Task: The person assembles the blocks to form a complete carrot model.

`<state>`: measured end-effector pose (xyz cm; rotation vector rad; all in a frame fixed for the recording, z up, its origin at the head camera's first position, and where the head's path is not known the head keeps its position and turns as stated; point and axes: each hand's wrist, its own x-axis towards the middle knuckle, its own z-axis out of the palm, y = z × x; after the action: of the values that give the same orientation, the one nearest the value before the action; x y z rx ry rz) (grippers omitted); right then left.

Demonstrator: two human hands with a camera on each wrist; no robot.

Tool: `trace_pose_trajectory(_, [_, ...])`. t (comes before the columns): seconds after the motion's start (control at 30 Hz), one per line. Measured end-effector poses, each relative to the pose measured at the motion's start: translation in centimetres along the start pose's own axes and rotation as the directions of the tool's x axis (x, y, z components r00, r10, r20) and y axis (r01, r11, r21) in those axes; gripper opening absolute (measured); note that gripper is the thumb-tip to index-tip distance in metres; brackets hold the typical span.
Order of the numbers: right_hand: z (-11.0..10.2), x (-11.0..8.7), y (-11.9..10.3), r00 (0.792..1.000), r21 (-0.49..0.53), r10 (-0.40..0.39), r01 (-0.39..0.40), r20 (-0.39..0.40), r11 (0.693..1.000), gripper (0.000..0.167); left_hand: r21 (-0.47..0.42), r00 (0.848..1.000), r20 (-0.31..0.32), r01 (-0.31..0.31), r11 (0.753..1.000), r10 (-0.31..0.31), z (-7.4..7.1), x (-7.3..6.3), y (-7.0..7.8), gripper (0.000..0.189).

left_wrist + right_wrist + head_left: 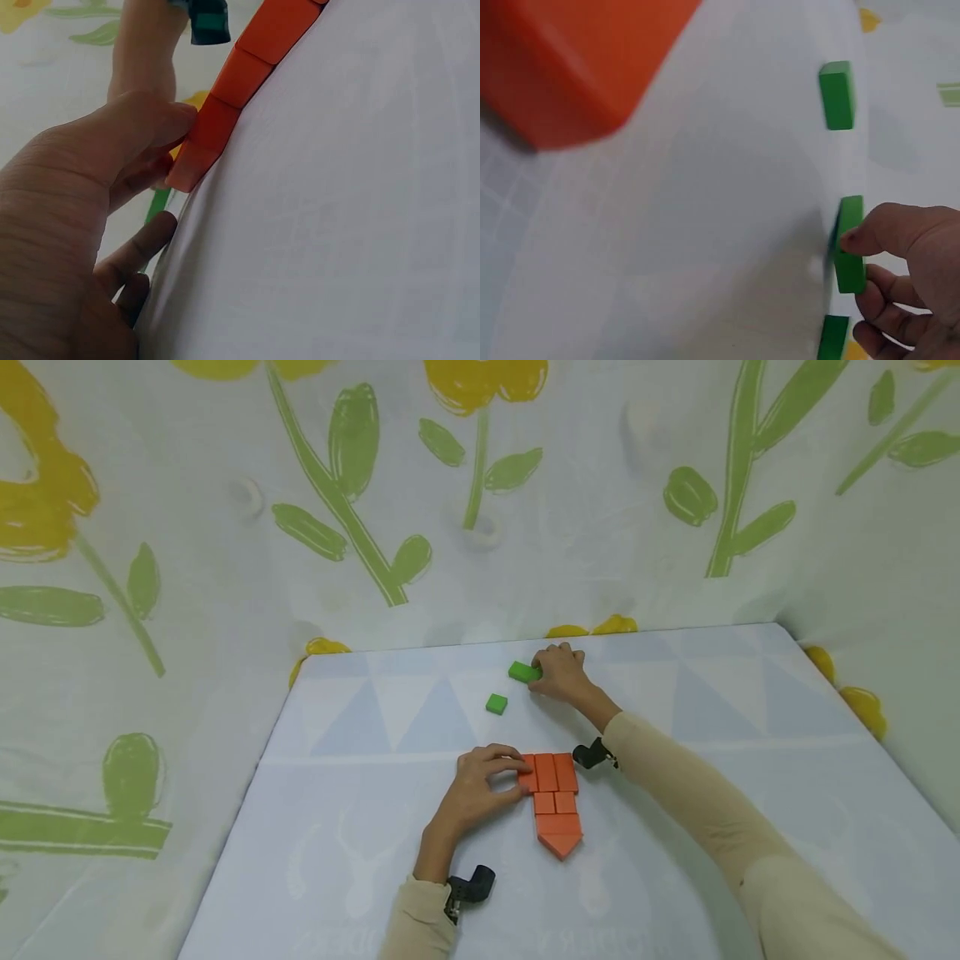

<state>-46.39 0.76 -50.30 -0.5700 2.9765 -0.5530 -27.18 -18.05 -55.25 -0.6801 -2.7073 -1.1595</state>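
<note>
Flat orange blocks [555, 802] lie together on the table: upright rectangles in a row, two small squares below, then a wide rectangle and a downward-pointing triangle. My left hand [480, 789] pinches the leftmost orange rectangle [528, 772] by its ends with thumb and fingers. Farther back, my right hand [561, 675] grips a green rectangular block [522, 672]; the right wrist view shows the thumb pressed on this green block [849, 271] and the fingers behind it. A small green square block [497, 704] lies nearer, to the left. Another green block [832, 339] appears beside the right fingers.
The table [360, 827] has a pale cloth with blue triangles near its back edge. A white curtain [570, 527] printed with yellow flowers hangs behind and along the sides. A black camera [471, 885] is strapped on the left wrist, another black camera [592, 753] on the right.
</note>
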Motion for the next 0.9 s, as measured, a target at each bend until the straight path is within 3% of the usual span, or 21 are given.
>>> trace_pose_trajectory(0.13, [-1.0, -1.3, 0.1, 1.0, 0.048, -0.016, 0.016, 0.0, 0.999, 0.039, -0.016, 1.0, 0.001, 0.001, 1.0, -0.001, 0.1, 0.0, 0.0, 0.023])
trace_pose_trajectory(0.23, [-1.9, -2.8, 0.3, 0.997, 0.069, -0.081, 0.081, -0.003, 0.994, 0.036, -0.03, 1.0, 0.001, -0.003, 1.0, 0.003, 0.1, 0.0, -0.1, 0.023])
trace_pose_trajectory(0.53, [-2.8, -8.2, 0.3, 0.958, 0.095, -0.287, 0.284, 0.014, 0.954, 0.027, 0.009, 1.0, 0.0, -0.024, 1.0, 0.024, -0.4, 0.2, -0.2, 0.022])
trace_pose_trajectory(0.73, [-2.8, -10.7, 0.1, 0.951, 0.048, -0.304, 0.301, 0.062, 0.952, 0.028, -0.002, 1.0, 0.008, -0.025, 1.0, 0.025, -0.1, 0.2, -0.2, 0.023])
trace_pose_trajectory(0.9, [-2.8, -11.6, -0.1, 0.937, 0.028, -0.336, 0.335, 0.098, 0.942, 0.027, -0.009, 0.999, -0.007, -0.032, 0.999, 0.032, 0.1, 0.1, -0.1, 0.024])
